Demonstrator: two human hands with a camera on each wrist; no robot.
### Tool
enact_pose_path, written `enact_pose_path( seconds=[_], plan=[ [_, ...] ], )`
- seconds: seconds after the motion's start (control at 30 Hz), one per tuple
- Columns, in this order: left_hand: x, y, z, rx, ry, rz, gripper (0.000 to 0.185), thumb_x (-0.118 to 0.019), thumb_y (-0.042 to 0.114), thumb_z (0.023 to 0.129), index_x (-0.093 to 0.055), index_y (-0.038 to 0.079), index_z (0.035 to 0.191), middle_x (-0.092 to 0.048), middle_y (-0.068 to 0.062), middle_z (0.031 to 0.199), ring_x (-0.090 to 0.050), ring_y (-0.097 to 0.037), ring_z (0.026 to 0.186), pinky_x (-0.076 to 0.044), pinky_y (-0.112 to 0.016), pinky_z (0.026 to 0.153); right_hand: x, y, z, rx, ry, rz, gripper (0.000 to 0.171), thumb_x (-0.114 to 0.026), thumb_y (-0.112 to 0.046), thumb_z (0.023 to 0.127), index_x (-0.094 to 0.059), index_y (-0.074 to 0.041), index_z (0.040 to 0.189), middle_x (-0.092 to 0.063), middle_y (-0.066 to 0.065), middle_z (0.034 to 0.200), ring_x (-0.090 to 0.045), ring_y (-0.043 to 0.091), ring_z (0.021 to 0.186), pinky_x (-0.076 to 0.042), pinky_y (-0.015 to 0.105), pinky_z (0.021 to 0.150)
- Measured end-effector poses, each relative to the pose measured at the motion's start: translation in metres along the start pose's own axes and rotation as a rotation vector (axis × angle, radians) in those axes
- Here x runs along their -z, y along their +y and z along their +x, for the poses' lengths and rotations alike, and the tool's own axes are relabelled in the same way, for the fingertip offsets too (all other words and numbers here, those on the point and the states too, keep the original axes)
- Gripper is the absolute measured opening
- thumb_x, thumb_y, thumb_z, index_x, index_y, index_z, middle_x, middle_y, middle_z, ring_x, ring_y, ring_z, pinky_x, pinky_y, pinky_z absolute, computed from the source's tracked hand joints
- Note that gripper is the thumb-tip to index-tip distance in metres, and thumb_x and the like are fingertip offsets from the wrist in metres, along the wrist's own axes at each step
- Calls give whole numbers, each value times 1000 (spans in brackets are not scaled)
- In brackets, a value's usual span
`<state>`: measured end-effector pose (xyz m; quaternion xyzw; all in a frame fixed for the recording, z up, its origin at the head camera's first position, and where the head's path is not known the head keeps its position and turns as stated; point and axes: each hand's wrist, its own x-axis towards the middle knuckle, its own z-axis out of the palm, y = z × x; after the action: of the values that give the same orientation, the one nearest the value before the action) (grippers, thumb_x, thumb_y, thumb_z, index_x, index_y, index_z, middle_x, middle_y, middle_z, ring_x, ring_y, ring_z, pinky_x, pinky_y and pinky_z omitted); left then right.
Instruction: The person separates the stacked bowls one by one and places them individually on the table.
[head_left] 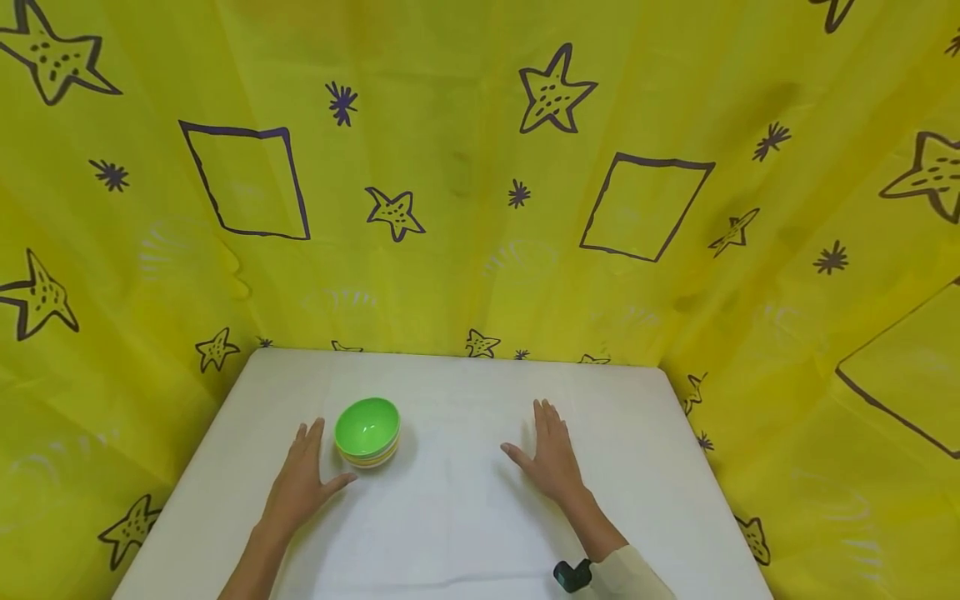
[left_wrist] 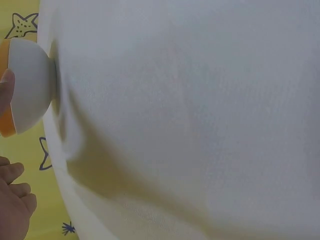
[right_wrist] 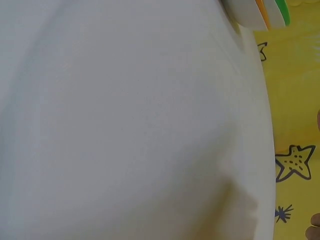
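So, starting with the head view: both hands are lying flat on the white table (head_left: 450,517), fingers straight and spread a bit, holding nothing. The left hand (head_left: 302,487) is sitting just beside the stack of bowls (head_left: 367,433), thumb pointing toward its base but not quite touching as far as I can tell, while the right hand (head_left: 551,458) is resting well apart from it on the other side. The stack is sitting left of the table's middle, green bowl on top, with yellowish and orange rims peeking out underneath. Moving to the left wrist view, I'm seeing the bottom bowl's white underside (left_wrist: 31,85) with an orange edge, and a fingertip (left_wrist: 6,92) right next to it, maybe brushing it, hard to say. Over in the right wrist view, the stack (right_wrist: 262,11) is just poking in at the top corner, showing white, orange and green layers. Counting: one stack, looking like three or four nested bowls, can't pin it down exactly; two hands; one table. My guess is these are light, stiff plastic, smooth and a little slippery, not really fragile, and nested loosely enough that lifting by the top rim alone could pull one bowl off. Cupping the sides low or pinching all the rims together seems the better hold.
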<state>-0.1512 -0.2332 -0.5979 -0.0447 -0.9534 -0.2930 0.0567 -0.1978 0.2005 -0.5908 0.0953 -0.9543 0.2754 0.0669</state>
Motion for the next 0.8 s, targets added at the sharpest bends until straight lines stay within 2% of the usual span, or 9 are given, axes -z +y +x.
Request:
enact_pose_path(
  seconds=[0.27, 0.53, 0.8],
  plan=[
    [-4, 3, 2, 40, -27, -70, 115, -90, 36, 84, -19, -14, 159, -20, -42, 162, -17, -59, 150, -23, -69, 118, -14, -24, 9, -18, -61, 30, 105, -73, -57, 94, -23, 3, 164, -25, 24, 169, -21, 41, 157, -16, 55, 127],
    [-6, 5, 2, 36, -10, -114, 116, -90, 40, 83, -21, -14, 159, -21, -43, 161, -18, -60, 149, -22, -70, 118, -27, -40, 15, 1, -80, 44, 106, -74, -58, 93, -24, 2, 164, -24, 22, 170, -21, 40, 157, -19, 55, 126],
    [-8, 4, 2, 53, -15, -145, 114, -90, 35, 83, -21, -15, 158, -21, -43, 161, -17, -60, 150, -21, -70, 118, -32, -54, 21, 0, -111, 60, 108, -73, -61, 92, -22, 0, 165, -23, 19, 171, -21, 38, 158, -20, 54, 126]
  ],
)
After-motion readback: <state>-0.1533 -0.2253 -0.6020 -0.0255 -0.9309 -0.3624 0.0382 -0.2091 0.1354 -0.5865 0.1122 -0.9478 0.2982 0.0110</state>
